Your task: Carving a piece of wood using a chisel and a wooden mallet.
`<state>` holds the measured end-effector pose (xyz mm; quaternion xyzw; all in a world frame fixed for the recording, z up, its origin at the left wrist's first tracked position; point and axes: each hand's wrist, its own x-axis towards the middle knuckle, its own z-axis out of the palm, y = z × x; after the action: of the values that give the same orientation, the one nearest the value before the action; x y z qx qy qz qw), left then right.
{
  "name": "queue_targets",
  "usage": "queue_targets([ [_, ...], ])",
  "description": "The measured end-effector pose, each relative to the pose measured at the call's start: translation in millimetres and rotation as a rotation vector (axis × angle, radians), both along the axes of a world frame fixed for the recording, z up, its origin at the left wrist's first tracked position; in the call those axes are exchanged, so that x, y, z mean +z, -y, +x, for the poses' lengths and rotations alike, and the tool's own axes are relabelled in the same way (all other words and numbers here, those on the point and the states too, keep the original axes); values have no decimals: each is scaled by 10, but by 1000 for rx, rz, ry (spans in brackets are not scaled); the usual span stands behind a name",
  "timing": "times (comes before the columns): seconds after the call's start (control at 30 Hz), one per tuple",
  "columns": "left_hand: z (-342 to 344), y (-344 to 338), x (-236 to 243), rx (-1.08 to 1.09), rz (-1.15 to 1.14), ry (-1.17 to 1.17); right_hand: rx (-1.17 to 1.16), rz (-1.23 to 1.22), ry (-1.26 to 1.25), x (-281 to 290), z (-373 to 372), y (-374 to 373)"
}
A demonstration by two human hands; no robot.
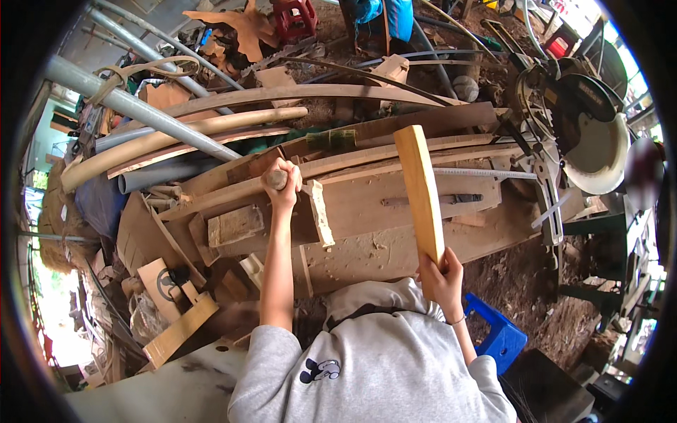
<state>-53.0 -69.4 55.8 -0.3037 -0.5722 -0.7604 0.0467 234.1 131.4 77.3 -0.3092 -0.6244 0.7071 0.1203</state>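
My left hand (281, 185) is closed around a round wooden handle (280, 180), whose end faces up. What the handle belongs to is mostly hidden; a thin dark piece shows just beyond the fist. My right hand (444, 282) grips the lower end of a long, pale wooden board (419, 190), which stands raised over the workbench (367, 257). Close to my left hand lies a narrow, rough-edged wood piece (321, 213). A slim tool with a dark handle (462, 199) rests on the bench beside the board.
A measuring strip (486, 173) runs toward a circular-blade saw (592, 141) at the right. Wooden strips and metal pipes (141, 106) cross the far left. A wood block (236, 225) sits left of my forearm. A blue plastic stool (501, 335) stands near right.
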Motion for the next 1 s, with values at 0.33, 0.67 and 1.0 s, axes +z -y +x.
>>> queue_targets([
  [0.33,20,5,23,-14,-11,-21,14,38,5,-13,-16,24],
  [0.67,25,4,16,-19,10,-17,27,58,46,-6,7,30],
  [1.0,31,-23,20,1,-61,-62,26,94,53,13,7,58],
])
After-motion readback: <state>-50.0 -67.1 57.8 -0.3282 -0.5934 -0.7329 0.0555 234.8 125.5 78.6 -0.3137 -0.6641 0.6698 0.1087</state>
